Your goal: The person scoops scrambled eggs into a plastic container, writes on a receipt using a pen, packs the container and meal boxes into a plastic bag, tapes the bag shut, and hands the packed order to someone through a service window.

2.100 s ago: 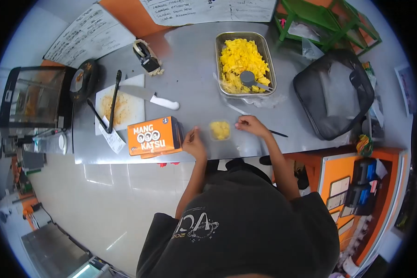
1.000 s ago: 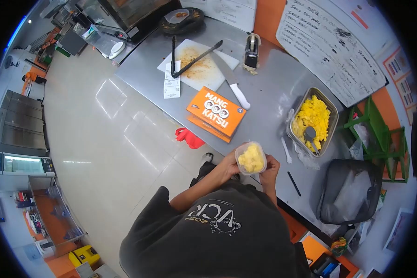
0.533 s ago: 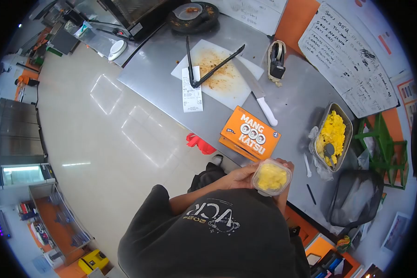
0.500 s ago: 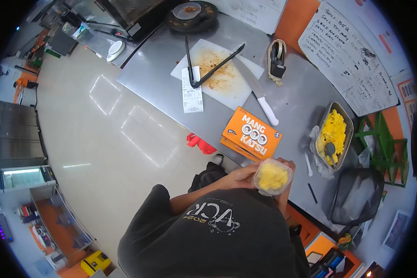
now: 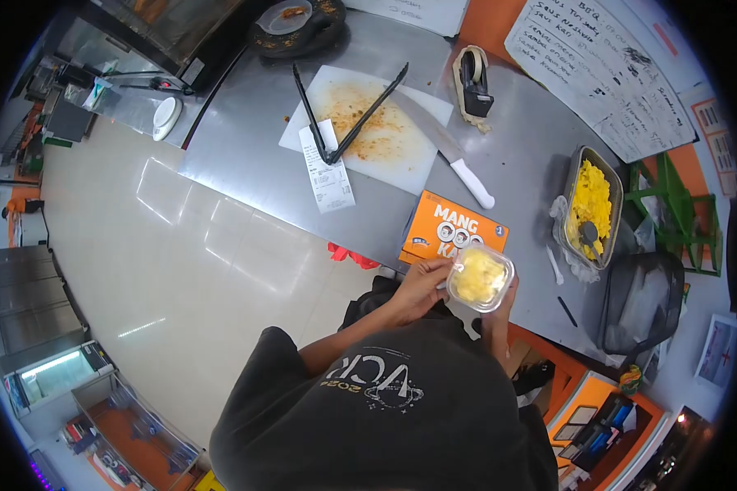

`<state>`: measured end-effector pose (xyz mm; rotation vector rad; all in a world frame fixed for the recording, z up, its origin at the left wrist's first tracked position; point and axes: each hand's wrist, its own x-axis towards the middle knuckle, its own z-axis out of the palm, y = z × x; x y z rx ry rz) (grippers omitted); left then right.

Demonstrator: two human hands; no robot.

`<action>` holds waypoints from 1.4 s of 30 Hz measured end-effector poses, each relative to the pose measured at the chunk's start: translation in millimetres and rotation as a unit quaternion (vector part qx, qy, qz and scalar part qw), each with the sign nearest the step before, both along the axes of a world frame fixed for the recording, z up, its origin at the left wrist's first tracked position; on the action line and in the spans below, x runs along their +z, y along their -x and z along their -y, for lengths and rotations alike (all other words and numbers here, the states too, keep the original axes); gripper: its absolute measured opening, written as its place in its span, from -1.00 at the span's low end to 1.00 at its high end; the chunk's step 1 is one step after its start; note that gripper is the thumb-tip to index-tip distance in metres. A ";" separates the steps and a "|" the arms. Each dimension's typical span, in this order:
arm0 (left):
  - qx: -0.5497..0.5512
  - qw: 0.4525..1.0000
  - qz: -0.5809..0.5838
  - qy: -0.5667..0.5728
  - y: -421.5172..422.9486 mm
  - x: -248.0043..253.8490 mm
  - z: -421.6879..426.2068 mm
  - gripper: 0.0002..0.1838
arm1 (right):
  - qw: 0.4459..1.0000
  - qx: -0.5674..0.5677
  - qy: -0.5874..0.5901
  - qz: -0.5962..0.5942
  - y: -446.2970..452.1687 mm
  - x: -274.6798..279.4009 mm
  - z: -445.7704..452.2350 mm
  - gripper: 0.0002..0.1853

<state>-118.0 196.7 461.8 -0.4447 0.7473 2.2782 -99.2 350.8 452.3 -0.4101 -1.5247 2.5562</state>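
Head camera: A person [image 5: 401,442] in a dark printed T-shirt [image 5: 303,458] stands at a steel worktable [image 5: 246,159], holding a small clear tub [image 5: 481,278] of yellow food between two bare hands. The tub is up off the surface at the table's near edge, and from here it covers the lower lettering of an orange box [image 5: 446,222] marked "MANG KATSU." The left hand [image 5: 420,290] pinches the tub's left side, fingers drawn narrow at its edge. The right hand [image 5: 500,309] holds the opposite side; its fingers are mostly hidden by the tub, so how they are spread cannot be told.

Beyond the box, a white-handled knife [image 5: 472,183] lies with its blade over a stained white cutting board [image 5: 405,170]. Black tongs [image 5: 305,100], arms apart in a V, lie across the board, their joined end on a printed receipt [image 5: 330,186]. A tape dispenser [image 5: 473,88] stands nearby, and a clear dish [image 5: 283,15] sits on a dark round vessel [image 5: 296,39] at the far side.

To the right, a metal basket [image 5: 617,204] holds more of the yellow food, a gray scoop [image 5: 588,232] resting in it. A white utensil [image 5: 554,266] and a slim black stick [image 5: 567,311] lie between the hands and a black bag [image 5: 643,304].
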 end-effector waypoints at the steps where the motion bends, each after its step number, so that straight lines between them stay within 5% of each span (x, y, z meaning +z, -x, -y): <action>1: 0.006 1.000 -0.010 0.019 2.9 2.2 4.2 -0.81 | 1.000 0.007 -0.003 -0.012 3.3 4.7 4.3 -0.77; 6: -0.013 0.998 0.020 0.064 19.4 32.6 24.2 -0.51 | 0.998 0.037 -0.056 -0.019 9.8 -2.2 8.6 -0.65; 12: -0.045 0.982 -0.098 0.156 11.7 48.0 1.9 -0.58 | 0.986 0.071 -0.103 -0.114 7.2 -8.3 -3.9 -0.50; 15: -0.018 0.993 -0.050 0.110 14.5 60.1 -9.5 -0.56 | 0.980 0.094 -0.034 -0.170 9.1 -3.1 -9.3 -0.50; 19: -0.071 0.996 -0.007 0.053 20.5 53.9 -22.6 -0.48 | 0.976 0.175 -0.117 -0.064 8.4 20.8 -40.4 -0.60; 23: 0.015 0.992 -0.034 0.122 18.8 67.0 -54.5 -0.51 | 0.943 0.109 -0.301 -0.091 -0.2 35.2 -135.1 -0.79; 25: 0.074 0.989 -0.036 0.124 22.0 64.6 -63.4 -0.53 | 0.879 -0.012 -0.456 -0.140 -14.9 31.3 -225.1 -0.84; 28: 0.137 0.984 -0.030 0.107 24.6 65.4 -66.7 -0.56 | 0.838 -0.293 -0.460 0.002 -51.2 36.9 -371.5 -0.84; 29: 0.145 0.986 -0.024 0.074 27.2 60.3 -64.2 -0.58 | 0.765 -0.348 -0.541 -0.036 -75.0 1.8 -470.6 -0.80; 30: 0.153 0.987 -0.016 0.042 27.4 59.2 -63.7 -0.59 | 0.624 -0.388 -0.676 0.055 -98.1 4.2 -528.7 -0.77; 31: 0.160 0.987 -0.020 0.030 25.5 63.9 -66.7 -0.60 | 0.592 -0.445 -0.662 0.115 -109.3 29.3 -540.2 -0.72; 32: 0.167 0.985 -0.023 0.018 23.3 70.3 -71.0 -0.60 | 0.491 -0.493 -0.707 0.130 -120.8 34.4 -579.5 -0.67; 34: 0.188 0.982 -0.028 -0.003 18.0 75.6 -77.6 -0.60 | 0.328 -0.491 -0.746 0.307 -135.6 31.2 -646.3 -0.43; 35: 0.188 0.981 -0.046 -0.009 14.7 77.8 -80.7 -0.60 | 0.292 -0.469 -0.743 0.377 -133.3 25.9 -663.9 -0.36; 39: 0.229 0.970 -0.076 0.001 -2.2 82.0 -87.4 -0.58 | 0.398 -0.409 -0.762 0.307 -126.6 -17.5 -755.2 -0.18; 42: 0.314 0.933 -0.063 0.163 -12.3 90.3 -100.0 -0.57 | 0.311 -0.343 -0.743 0.483 -91.2 9.0 -724.6 -0.10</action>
